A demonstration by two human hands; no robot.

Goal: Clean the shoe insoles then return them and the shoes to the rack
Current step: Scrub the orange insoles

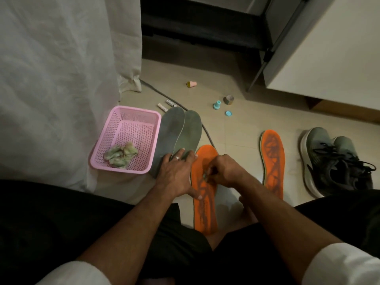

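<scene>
1. Head view, looking down at the floor between the knees: cleaning in progress, not finished

2. Left hand (pixel 176 171) flat, fingers spread, pressing down the left edge of the near orange insole (pixel 205 204), fingertips also over the heel ends of the two grey insoles (pixel 178 132)

3. Right hand (pixel 226 171) curled over the middle of the same orange insole, fingers pinching something small and pale against it, probably a wipe; too small and blurred to name surely

4. Near orange insole lying on the tiles, toe pointing away, dark marks along its length; judged as the one under cleaning now

5. Second orange insole (pixel 273 163) lying apart to the right, also with dark marks, so probably not cleaned yet

6. Grey insoles side by side, overlapping a little, just beside the pink basket (pixel 98 159); clean or not, cannot tell in this dim light

7. Crumpled used wipes (pixel 120 155) inside the basket, suggesting some wiping already done

8. Pair of grey shoes (pixel 337 161) with black laces on the floor at far right, near the second orange insole, without insoles as far as visible

9. Rack not clearly seen

10. Left to do, as a judgement: finish this insole, wipe the other orange one, put insoles back into shoes, carry all to the rack
</scene>
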